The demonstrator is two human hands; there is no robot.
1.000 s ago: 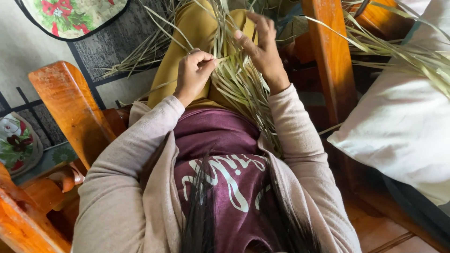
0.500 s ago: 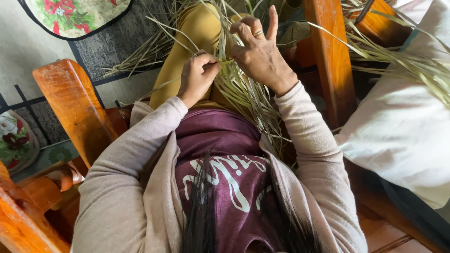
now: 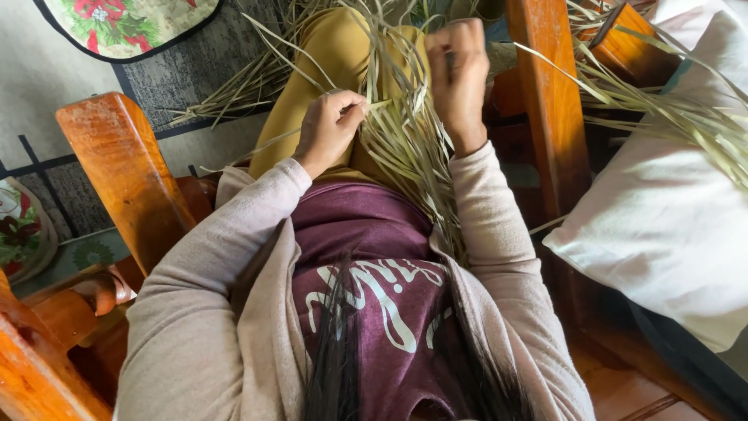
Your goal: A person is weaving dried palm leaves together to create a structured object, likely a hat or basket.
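A bundle of dry pale-green palm leaf strips lies across my lap, over my yellow trousers and maroon shirt. My left hand rests on my thigh with its fingers closed, pinching one strip near the bundle's left side. My right hand is raised above the bundle with its fingers curled shut around a thin strip, pulling it upward. The strip ends fan out past my knees toward the floor.
A wooden chair arm stands to my left and a wooden post to my right. A white pillow with more leaf strips on it lies at right. Patterned floor mats sit at upper left.
My right hand has closed from spread fingers to a fist on a strip and lifted upward. My left hand stays pinching at the same spot on my thigh.
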